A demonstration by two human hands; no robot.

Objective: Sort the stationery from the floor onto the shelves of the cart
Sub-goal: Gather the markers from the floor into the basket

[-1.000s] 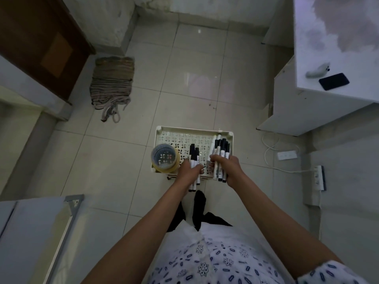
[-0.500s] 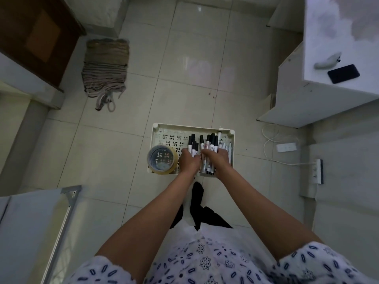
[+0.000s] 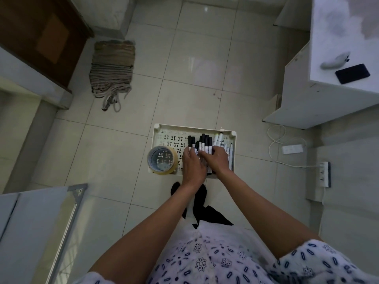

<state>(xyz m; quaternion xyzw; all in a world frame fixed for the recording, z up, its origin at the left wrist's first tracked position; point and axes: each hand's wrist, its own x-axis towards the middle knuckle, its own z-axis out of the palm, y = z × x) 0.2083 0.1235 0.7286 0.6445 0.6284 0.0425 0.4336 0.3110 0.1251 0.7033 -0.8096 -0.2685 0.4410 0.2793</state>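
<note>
Fingers [image 3: 189,152] of both hands are curling around the bundle of black-capped markers [image 3: 202,144], probably squaring them together on the cart's top shelf [image 3: 164,130]; a tape roll [image 3: 162,159] is sitting just left of them.

1. Both bare forearms are stretched forward and down, converging over the cart shelf [image 3: 162,128].
2. The left hand [image 3: 192,162] is curled around the markers [image 3: 202,145].
3. The right hand [image 3: 219,159] is pressed against it, gripping the same bundle.
</note>
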